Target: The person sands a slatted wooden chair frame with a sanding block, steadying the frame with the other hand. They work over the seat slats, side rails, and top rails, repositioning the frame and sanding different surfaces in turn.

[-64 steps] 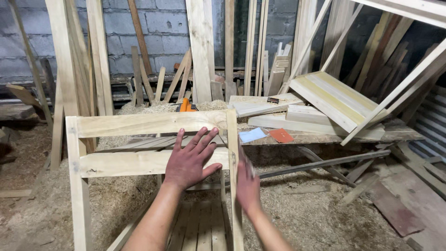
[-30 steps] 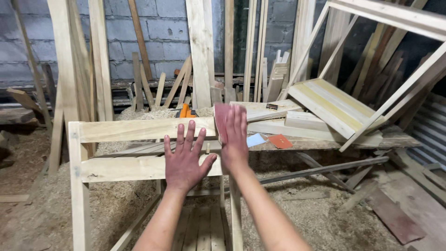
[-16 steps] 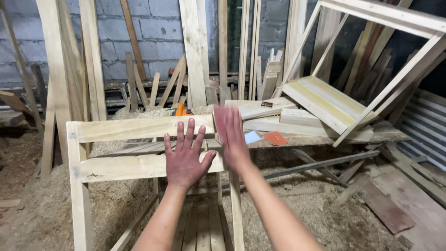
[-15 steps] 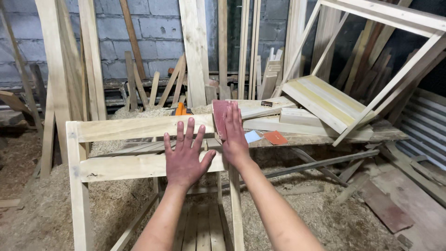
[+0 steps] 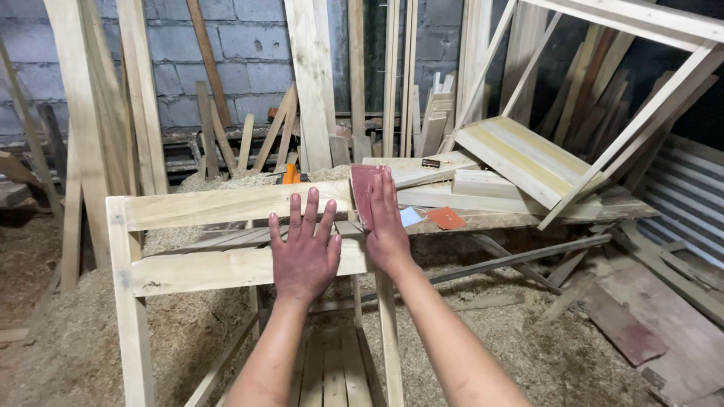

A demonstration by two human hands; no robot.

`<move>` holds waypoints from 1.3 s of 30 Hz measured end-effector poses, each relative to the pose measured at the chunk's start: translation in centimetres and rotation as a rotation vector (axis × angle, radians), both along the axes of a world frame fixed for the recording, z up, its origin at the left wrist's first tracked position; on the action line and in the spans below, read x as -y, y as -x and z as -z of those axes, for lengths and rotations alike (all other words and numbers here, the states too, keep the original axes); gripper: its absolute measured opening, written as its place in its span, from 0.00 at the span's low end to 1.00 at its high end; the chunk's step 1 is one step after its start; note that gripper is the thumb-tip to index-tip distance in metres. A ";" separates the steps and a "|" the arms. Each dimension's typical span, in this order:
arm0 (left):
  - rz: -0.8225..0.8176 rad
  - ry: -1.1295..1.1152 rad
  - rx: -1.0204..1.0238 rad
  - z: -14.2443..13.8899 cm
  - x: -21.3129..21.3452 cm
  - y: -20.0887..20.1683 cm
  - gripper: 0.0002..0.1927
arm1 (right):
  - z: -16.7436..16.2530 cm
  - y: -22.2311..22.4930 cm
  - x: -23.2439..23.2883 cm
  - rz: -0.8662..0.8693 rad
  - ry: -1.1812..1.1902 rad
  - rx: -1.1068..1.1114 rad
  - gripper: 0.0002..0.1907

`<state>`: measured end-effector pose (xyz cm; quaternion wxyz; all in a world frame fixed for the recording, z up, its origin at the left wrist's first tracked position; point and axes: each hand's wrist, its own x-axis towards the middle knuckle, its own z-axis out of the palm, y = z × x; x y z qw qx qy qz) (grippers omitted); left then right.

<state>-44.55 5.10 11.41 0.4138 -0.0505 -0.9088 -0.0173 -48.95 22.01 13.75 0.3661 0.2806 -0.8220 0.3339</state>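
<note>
Right hand lower; sawdust-strewn floor.

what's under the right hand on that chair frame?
The right hand presses a reddish sandpaper sheet against the wooden chair frame's upright post. The sheet's top edge shows above the fingers; the rest, and the post behind it, is covered.

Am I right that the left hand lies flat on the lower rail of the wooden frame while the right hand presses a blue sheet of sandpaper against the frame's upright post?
Not quite. In the head view the sandpaper is reddish-brown, not blue. The rest holds: the left hand lies flat, fingers spread, on the lower rail of the wooden frame, and the right hand presses the sheet at the upright post.
</note>
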 end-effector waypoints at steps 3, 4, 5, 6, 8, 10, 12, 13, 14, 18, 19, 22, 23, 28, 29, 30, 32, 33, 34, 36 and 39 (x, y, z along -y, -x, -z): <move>0.020 0.006 0.006 0.1 -0.2 -0.1 0.32 | 4.5 -1.7 -1.3 -0.053 0.035 0.133 0.35; 0.016 0.010 0.012 0.1 -0.3 -0.2 0.32 | 7.6 -3.4 -1.8 0.003 -0.014 0.186 0.35; 0.012 0.012 0.015 0.1 -0.3 -0.2 0.33 | 11.1 -5.4 -2.4 0.060 -0.064 0.235 0.35; 0.010 0.016 0.021 0.1 -0.4 -0.3 0.33 | 14.7 -7.6 -3.1 0.078 -0.110 0.224 0.36; -0.005 0.020 0.034 0.1 -0.5 -0.4 0.32 | 21.0 -12.4 -4.0 0.130 -0.219 0.148 0.38; -0.009 0.019 0.010 0.0 -0.5 -0.4 0.33 | 23.6 -14.7 -4.5 0.089 -0.198 0.060 0.39; -0.008 0.028 -0.015 0.0 -0.5 -0.4 0.33 | 22.5 -15.2 -4.1 0.067 -0.145 0.053 0.42; 0.007 0.026 -0.031 0.0 -0.4 -0.4 0.33 | 20.6 -14.5 -3.5 0.120 -0.148 0.141 0.39; 0.022 0.020 -0.051 0.0 -0.4 -0.3 0.33 | 18.0 -12.6 -2.7 0.172 -0.155 0.224 0.38; -0.039 0.031 -0.055 0.1 -0.5 -0.4 0.32 | 5.8 -3.0 -1.3 0.137 -0.162 -0.004 0.41; -0.029 0.026 -0.064 0.1 -0.5 -0.4 0.32 | 3.9 -1.5 -1.1 0.072 -0.084 -0.027 0.42; -0.004 0.021 -0.063 0.0 -0.6 -0.6 0.32 | 3.7 -1.1 -1.5 0.115 -0.130 -0.052 0.45; -0.008 0.022 -0.054 -0.1 -0.7 -0.7 0.32 | 5.5 -2.4 -2.0 0.093 -0.144 -0.033 0.43; 0.027 0.021 -0.082 0.0 -0.6 -1.2 0.32 | 21.4 -13.0 -4.0 0.194 -0.164 0.177 0.33; 0.011 0.026 -0.085 0.0 -0.6 -1.3 0.32 | 24.7 -15.3 -4.9 0.230 -0.353 -0.026 0.32; -0.009 0.030 -0.092 0.0 -0.6 -1.4 0.32 | 27.3 -17.0 -5.7 0.261 -0.540 -0.238 0.31; -0.028 0.040 -0.126 0.1 -0.6 -1.4 0.31 | 30.0 -18.6 -6.0 0.178 -0.348 -0.101 0.36; -0.039 0.047 -0.145 0.2 -0.7 -1.4 0.31 | 29.9 -18.8 -6.0 0.135 -0.249 -0.036 0.39; -0.025 0.029 -0.125 0.2 -0.7 -1.3 0.32 | 29.3 -18.2 -5.8 0.172 -0.276 0.022 0.38; 0.008 -0.003 -0.092 0.3 -0.8 -1.2 0.32 | 25.8 -16.2 -5.0 0.249 -0.326 0.131 0.37; -0.020 0.001 -0.070 0.6 -0.9 -1.1 0.31 | 17.8 -10.4 -3.5 0.290 -0.292 0.069 0.41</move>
